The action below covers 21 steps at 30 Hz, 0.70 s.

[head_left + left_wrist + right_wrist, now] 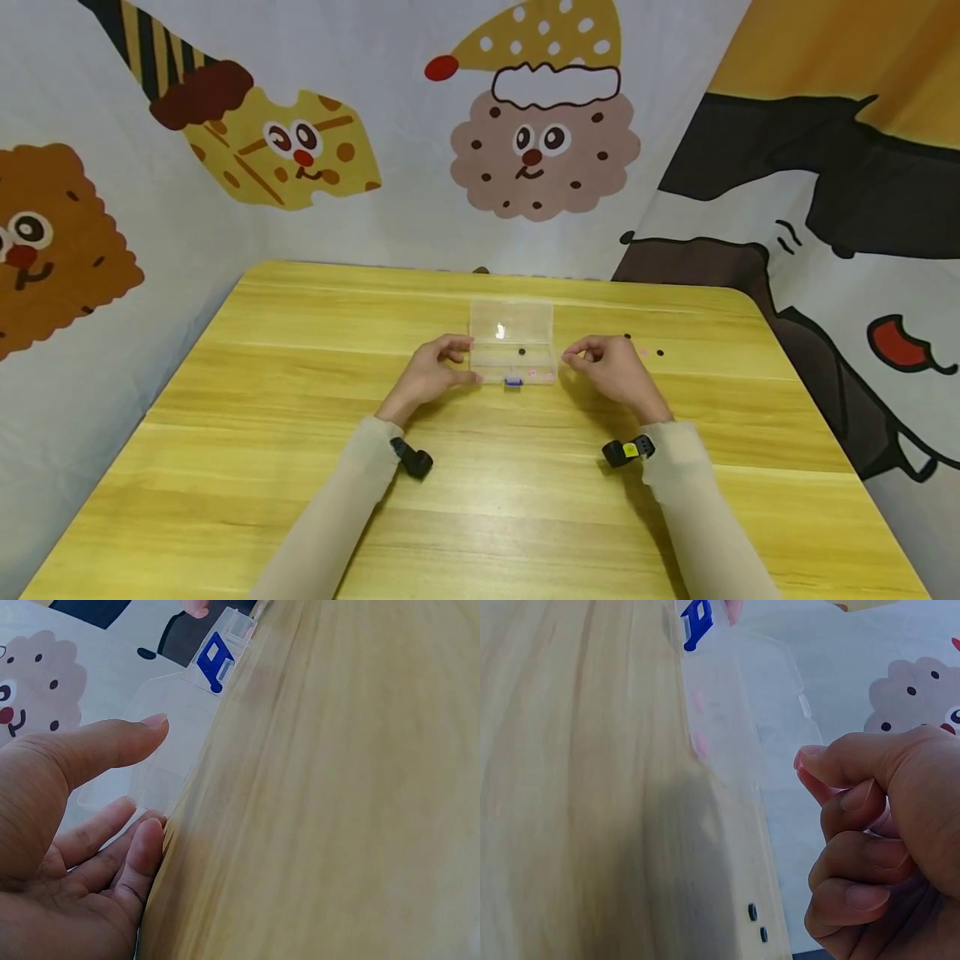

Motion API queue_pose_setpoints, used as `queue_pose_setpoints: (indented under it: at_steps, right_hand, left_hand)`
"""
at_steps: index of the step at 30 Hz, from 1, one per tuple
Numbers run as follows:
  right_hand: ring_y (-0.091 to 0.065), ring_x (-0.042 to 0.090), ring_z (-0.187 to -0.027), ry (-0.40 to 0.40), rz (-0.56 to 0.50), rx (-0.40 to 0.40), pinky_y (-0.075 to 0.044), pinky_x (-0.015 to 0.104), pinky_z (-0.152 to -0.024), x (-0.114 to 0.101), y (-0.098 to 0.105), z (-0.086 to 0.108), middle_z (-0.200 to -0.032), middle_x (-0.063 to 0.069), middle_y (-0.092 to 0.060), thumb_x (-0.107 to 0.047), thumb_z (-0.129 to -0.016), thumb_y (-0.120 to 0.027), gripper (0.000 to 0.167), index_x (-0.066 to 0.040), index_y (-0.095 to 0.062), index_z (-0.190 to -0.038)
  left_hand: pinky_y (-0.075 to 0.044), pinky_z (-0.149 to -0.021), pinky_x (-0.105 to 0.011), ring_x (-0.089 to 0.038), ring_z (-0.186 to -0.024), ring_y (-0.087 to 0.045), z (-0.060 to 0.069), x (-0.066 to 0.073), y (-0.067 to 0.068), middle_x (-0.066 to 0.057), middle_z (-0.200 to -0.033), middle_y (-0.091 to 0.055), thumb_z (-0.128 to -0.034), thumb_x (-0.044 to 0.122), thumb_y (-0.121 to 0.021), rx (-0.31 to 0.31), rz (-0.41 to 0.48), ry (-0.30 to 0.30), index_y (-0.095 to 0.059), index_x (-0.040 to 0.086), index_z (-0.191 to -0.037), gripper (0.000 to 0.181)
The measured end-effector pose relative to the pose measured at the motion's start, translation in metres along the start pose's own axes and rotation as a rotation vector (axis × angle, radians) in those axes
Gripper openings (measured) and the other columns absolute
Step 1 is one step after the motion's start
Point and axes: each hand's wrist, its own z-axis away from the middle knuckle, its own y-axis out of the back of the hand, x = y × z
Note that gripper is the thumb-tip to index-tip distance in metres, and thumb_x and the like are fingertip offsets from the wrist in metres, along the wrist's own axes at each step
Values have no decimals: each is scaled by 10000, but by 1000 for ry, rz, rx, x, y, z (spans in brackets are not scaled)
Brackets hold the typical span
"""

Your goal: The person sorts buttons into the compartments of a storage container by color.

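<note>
A clear plastic box (513,354) stands with its lid (525,321) raised at the back; a blue latch (513,383) is on its front. Inside it lie a black disc (522,352) and small pink discs (532,372). My left hand (431,371) holds the box's left end, thumb at the front corner and fingers farther back. Just off its right end, my right hand (611,371) pinches thumb and index finger together. A pink edge (798,759), seemingly a small disc, shows between those fingertips in the right wrist view; most of it is hidden.
On the wooden table (480,517), right of the box, lie black discs (660,352) and a pink disc (643,352), partly beside my right hand. Behind the table hangs a white cloth (405,233) with cartoon prints.
</note>
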Motion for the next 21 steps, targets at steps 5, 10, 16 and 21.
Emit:
queue_pose_setpoints:
  at_steps: [5, 10, 16, 21]
  right_hand:
    - [-383, 146, -522, 16, -23, -4, -329, 263, -488, -10, -5, -3, -632, 9, -515, -288, -983, -711, 157, -145, -772, -1011]
    - [-368, 132, -526, 22, -33, -9, -304, 246, -482, -19, -10, -8, -631, -3, -496, -279, -972, -726, 144, -145, -775, -995]
    - [-343, 135, -523, 20, -47, -27, -287, 243, -477, -29, -12, -10, -636, -1, -485, -278, -979, -718, 152, -139, -771, -1009]
    - [-340, 131, -513, 18, -64, -43, -282, 235, -467, -35, -15, -13, -622, -7, -482, -259, -981, -716, 140, -134, -772, -1010]
  left_hand:
    - [-447, -1054, -448, -256, -1202, -554, 1, 2, 0, -18, -1356, -629, -802, 189, -887, 0, 2, -1, -613, 165, -1389, 648]
    - [-446, -1053, -448, -253, -1202, -553, 1, 2, 0, -18, -1357, -628, -800, 196, -890, 4, 6, 3, -614, 169, -1389, 651]
    - [-448, -1047, -445, -252, -1199, -555, 0, 1, 0, -20, -1353, -630, -795, 200, -895, 6, 5, 4, -616, 172, -1389, 657]
    - [-443, -1048, -447, -253, -1201, -550, 1, 1, 0, -23, -1353, -631, -795, 191, -894, 3, 11, 8, -618, 174, -1387, 654]
